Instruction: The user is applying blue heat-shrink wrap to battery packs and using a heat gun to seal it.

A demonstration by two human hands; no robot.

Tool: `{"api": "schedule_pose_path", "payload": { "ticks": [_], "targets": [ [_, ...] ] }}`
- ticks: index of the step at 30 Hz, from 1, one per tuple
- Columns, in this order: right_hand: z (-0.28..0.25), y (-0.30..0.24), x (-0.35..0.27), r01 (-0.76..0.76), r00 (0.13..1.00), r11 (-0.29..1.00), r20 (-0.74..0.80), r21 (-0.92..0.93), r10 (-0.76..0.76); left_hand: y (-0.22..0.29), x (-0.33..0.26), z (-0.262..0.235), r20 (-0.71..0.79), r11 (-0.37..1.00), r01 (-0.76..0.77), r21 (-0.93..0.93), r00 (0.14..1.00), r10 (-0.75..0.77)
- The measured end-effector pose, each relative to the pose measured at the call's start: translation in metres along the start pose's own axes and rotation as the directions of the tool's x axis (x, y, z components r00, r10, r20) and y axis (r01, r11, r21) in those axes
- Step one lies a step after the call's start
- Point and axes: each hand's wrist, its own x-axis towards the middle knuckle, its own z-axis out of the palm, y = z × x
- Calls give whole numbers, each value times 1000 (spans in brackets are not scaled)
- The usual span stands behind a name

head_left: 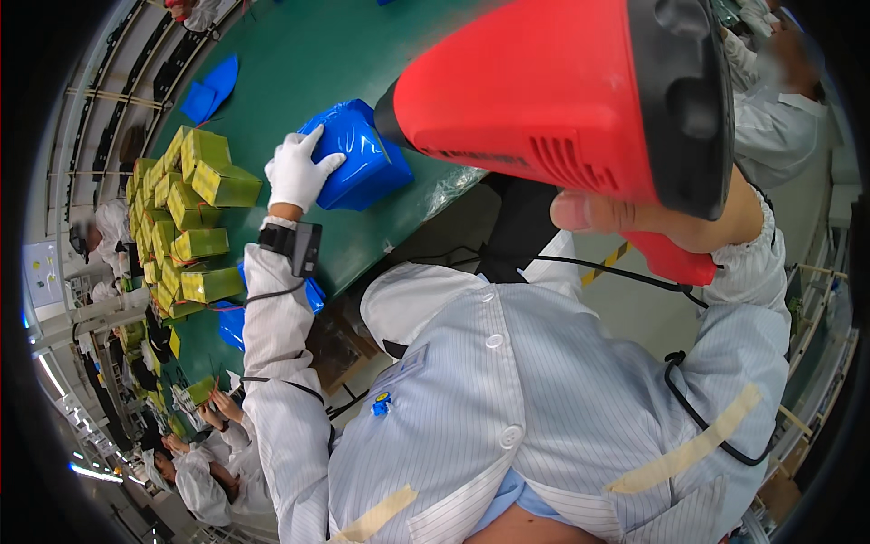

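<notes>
My left hand, in a white glove, grips the left end of a block wrapped in shiny blue film, its thumb and forefinger spread over the film. The wrap looks creased at the top edge. In my bare right hand is a large red and black heat gun; my fingers close round its handle, mostly hidden behind the body. The gun's black nozzle points left at the block's right side, very close to it; whether they touch I cannot tell.
Yellow-green wrapped blocks with thin wires stand stacked left of my left arm on the green table. Blue film pieces lie beyond them. A black cord trails from the gun. Co-workers in white sit at the left and upper right.
</notes>
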Motion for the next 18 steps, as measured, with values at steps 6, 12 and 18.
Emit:
{"api": "schedule_pose_path", "payload": {
  "ticks": [6, 12, 18],
  "targets": [
    [-3, 11, -11, 104, 994, 992, -6, -68, -105, -2, 16, -16, 156, 994, -66, 84, 986, 52],
    [-6, 29, -18, 276, 960, 934, 10, -225, -281, -7, 20, -12, 180, 991, -99, 95, 980, 80],
    [-9, 58, -20, 441, 881, 767, 62, -466, -469, -10, 19, -12, 171, 984, -129, 123, 979, 107]
  ]
}}
